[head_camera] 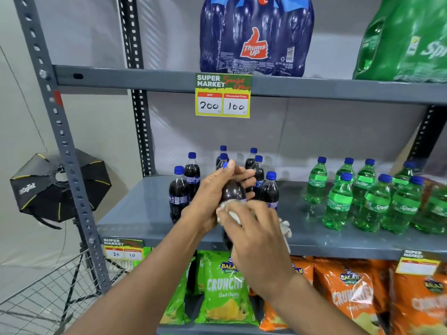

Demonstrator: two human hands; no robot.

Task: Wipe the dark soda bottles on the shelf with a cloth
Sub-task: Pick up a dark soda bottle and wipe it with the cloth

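Several dark soda bottles with blue caps (179, 193) stand on the grey middle shelf (135, 213). One dark soda bottle (232, 191) is lifted in front of the shelf edge. My left hand (217, 189) grips its upper part near the cap. My right hand (251, 228) presses a white cloth (233, 213) against the bottle's middle, and a loose end of the cloth hangs to the right of that hand. The bottle's lower part is mostly hidden behind my right hand.
Green Sprite bottles (370, 197) fill the right of the same shelf. Shrink-wrapped dark (256, 37) and green (406, 44) soda packs sit on the shelf above. Snack bags (225, 288) lie below. A softbox light (55, 187) and a wire cart (48, 291) stand at left.
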